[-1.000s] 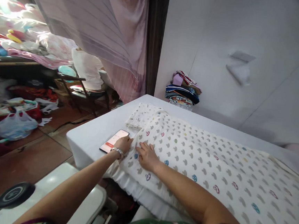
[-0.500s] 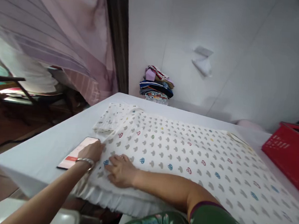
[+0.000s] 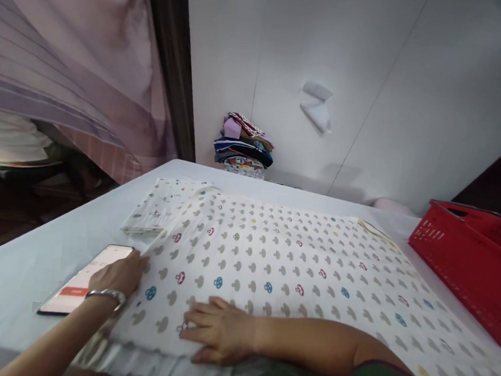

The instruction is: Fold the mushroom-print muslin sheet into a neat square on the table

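A white cloth printed with small grey and coloured mushrooms (image 3: 288, 261) lies spread over a white table (image 3: 30, 250). My right hand (image 3: 218, 331) lies flat on the cloth's near edge, fingers stretched out toward the left. My left hand (image 3: 118, 275), a metal bangle on its wrist, rests at the cloth's left edge, fingers curled against the fabric, touching a phone (image 3: 84, 279) with a lit screen. Whether the left hand pinches the cloth is hidden.
A smaller folded patterned cloth (image 3: 156, 212) lies at the table's far left. A red plastic basket (image 3: 476, 260) stands on the right. A pile of folded clothes (image 3: 243, 146) sits against the white wall. A pink curtain (image 3: 68, 67) hangs on the left.
The view has swung right and come closer. My right hand has slid along the cloth's near edge toward me. The left hand stays by the phone.
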### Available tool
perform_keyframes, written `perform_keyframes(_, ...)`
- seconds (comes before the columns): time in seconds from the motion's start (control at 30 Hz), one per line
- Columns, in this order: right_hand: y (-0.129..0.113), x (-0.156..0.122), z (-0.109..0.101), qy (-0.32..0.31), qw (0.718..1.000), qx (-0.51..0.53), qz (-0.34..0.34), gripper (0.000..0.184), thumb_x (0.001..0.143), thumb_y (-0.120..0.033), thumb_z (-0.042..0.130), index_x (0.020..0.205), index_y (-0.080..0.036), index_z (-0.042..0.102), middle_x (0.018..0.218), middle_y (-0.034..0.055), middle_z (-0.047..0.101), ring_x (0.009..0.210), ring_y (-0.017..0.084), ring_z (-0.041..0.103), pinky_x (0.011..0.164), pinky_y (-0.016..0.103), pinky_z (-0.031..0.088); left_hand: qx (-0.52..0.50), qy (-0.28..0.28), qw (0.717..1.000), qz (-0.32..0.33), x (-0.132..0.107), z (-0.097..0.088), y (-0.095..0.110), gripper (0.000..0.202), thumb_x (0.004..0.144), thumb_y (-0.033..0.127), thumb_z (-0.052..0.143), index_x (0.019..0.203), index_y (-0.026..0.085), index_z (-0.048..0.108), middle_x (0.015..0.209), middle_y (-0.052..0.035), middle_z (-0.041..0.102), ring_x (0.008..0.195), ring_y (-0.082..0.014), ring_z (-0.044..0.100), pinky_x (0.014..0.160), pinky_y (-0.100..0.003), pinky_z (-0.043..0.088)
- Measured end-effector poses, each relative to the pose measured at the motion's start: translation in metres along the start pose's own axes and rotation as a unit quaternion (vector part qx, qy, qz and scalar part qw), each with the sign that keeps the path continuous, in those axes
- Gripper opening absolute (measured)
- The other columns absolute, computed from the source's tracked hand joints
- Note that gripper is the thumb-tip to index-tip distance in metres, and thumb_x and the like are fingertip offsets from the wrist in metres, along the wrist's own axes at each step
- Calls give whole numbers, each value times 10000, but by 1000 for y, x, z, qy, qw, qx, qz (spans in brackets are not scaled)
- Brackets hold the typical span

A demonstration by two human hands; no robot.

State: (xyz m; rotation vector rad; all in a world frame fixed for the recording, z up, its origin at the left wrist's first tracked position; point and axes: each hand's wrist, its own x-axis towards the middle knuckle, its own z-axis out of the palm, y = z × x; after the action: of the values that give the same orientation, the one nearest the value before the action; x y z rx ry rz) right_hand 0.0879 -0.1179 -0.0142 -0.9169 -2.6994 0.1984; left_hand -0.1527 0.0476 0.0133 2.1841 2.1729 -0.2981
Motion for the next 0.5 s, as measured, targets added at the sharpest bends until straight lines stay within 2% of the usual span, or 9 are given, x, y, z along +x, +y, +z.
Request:
perform_keyframes(0.07, 14, -7, -10, 5, 997, 81, -13, 355, 892, -428, 434, 1169, -256, 576, 1329, 29, 515, 1274, 139, 399, 1063, 327, 315, 3, 2, 1000, 5, 1, -7, 4, 350, 865, 464, 219, 777, 259, 489, 949, -27, 697, 900, -256, 621, 685, -353, 395)
perform_keyframes(0.1, 25, -11, -18, 19, 992, 122, 2, 337, 898, -405, 431, 1152, -253, 593, 1322, 23, 522, 1258, 129, 421, 1055, 310, 326, 1, 9, 1000, 11, 3, -12, 7, 337, 859, 465, 250, 791, 254, 504, 972, -43, 690, 912, -265, 617, 688, -356, 400)
perform_keyframes(0.17, 53, -17, -37, 65, 977, 184, 89, 344, 914, -366, 397, 1163, -241, 599, 1301, 19, 541, 1223, 129, 464, 1032, 305, 359, -20, 46, 998, 42, 10, -24, 20, 326, 854, 462, 290, 867, 245, 533, 1048, -74, 663, 959, -275, 600, 707, -361, 411)
perform_keyframes(0.23, 93, -22, -58, 98, 949, 200, 225, 353, 922, -334, 362, 1158, -247, 610, 1242, 12, 587, 1135, 136, 542, 976, 299, 416, -53, 100, 990, 90, 23, -38, 41, 339, 859, 445, 305, 967, 232, 545, 1113, -93, 632, 1001, -276, 581, 733, -363, 420)
perform_keyframes(0.3, 140, -24, -78, 112, 916, 153, 353, 337, 895, -277, 392, 1117, -248, 643, 1160, 9, 639, 1057, 159, 590, 934, 300, 444, -73, 146, 977, 134, 42, -53, 71, 339, 865, 412, 313, 1013, 228, 558, 1121, -87, 624, 1011, -265, 575, 753, -357, 428)
perform_keyframes(0.37, 189, -23, -93, 105, 890, 63, 440, 338, 888, -238, 393, 1094, -255, 660, 1143, -4, 648, 1051, 175, 590, 920, 290, 443, -73, 161, 968, 177, 66, -65, 105, 326, 872, 370, 320, 1026, 241, 577, 1124, -67, 621, 1024, -246, 569, 776, -336, 434)
perform_keyframes(0.4, 213, -21, -98, 84, 877, 21, 473, 343, 890, -228, 384, 1089, -270, 661, 1127, -19, 656, 1041, 175, 594, 905, 281, 446, -69, 158, 966, 195, 80, -70, 122, 325, 872, 348, 329, 1051, 246, 581, 1139, -63, 615, 1036, -241, 564, 794, -330, 435)
perform_keyframes(0.5, 270, -13, -103, 62, 857, -22, 511, 360, 886, -177, 363, 1082, -229, 661, 1145, 18, 645, 1048, 191, 585, 883, 282, 442, -41, 115, 965, 234, 126, -78, 168, 333, 872, 284, 356, 1110, 238, 584, 1200, -68, 586, 1081, -232, 546, 851, -318, 428)
